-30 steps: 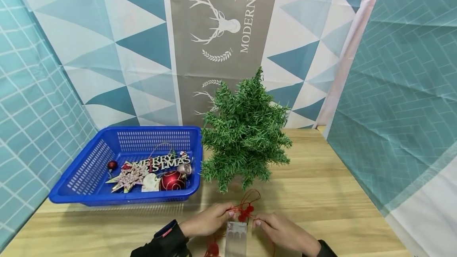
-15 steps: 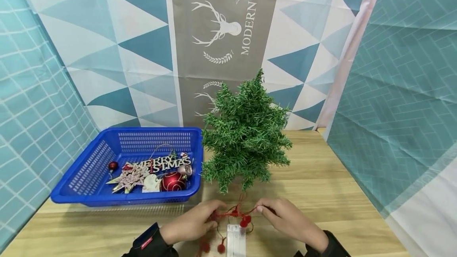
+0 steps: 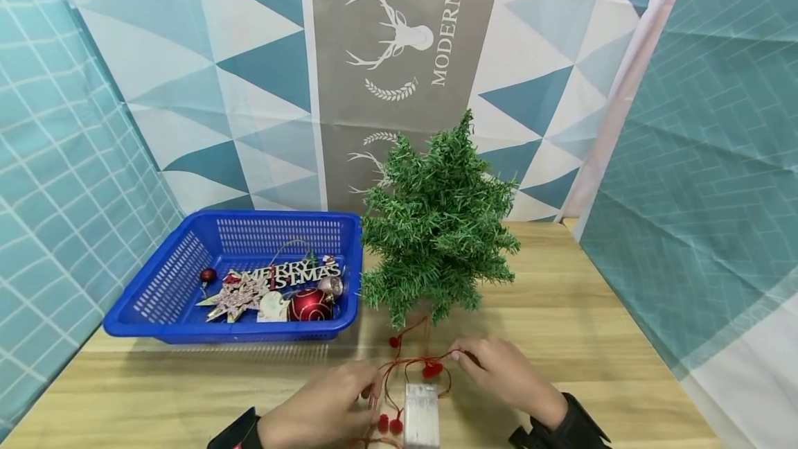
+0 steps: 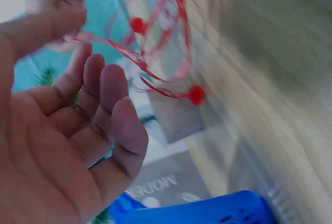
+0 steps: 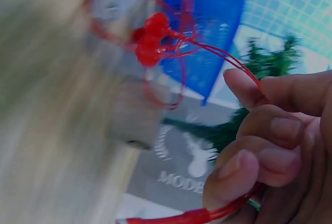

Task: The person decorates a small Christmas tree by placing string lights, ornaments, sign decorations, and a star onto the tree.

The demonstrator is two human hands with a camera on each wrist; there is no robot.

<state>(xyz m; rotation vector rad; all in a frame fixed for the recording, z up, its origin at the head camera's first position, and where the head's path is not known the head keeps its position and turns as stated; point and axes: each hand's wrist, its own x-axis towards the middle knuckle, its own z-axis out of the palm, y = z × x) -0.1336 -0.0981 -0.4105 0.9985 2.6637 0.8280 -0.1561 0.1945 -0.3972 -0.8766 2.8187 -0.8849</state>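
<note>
A thin red cord with fuzzy-looking red balls (image 3: pixel 432 370) lies in loops between my hands. My right hand (image 3: pixel 505 376) pinches one strand between thumb and index finger. In the right wrist view the red cord (image 5: pixel 228 57) runs through that hand, and a thicker red sleeve (image 5: pixel 171 217) comes out below the curled fingers. My left hand (image 3: pixel 327 400) is beside the left loops, its fingers loosely bent; the palm looks bare in the left wrist view. A pale oblong box (image 3: pixel 421 416) sits between the hands at the near side. Whether the cord joins it, I cannot tell.
A small green artificial Christmas tree (image 3: pixel 439 227) stands just behind the cord. To its left, a blue plastic basket (image 3: pixel 233 330) holds a red bauble (image 3: pixel 309 305), a glittery star (image 3: pixel 237 296) and a Merry Christmas sign (image 3: pixel 293 273). Patterned cloths surround the wooden table (image 3: pixel 580 338).
My hands have moved farther apart, and the left hand has let go of the strand it pinched. The cord's loops are more spread out, with one ball now near the tree's foot.
</note>
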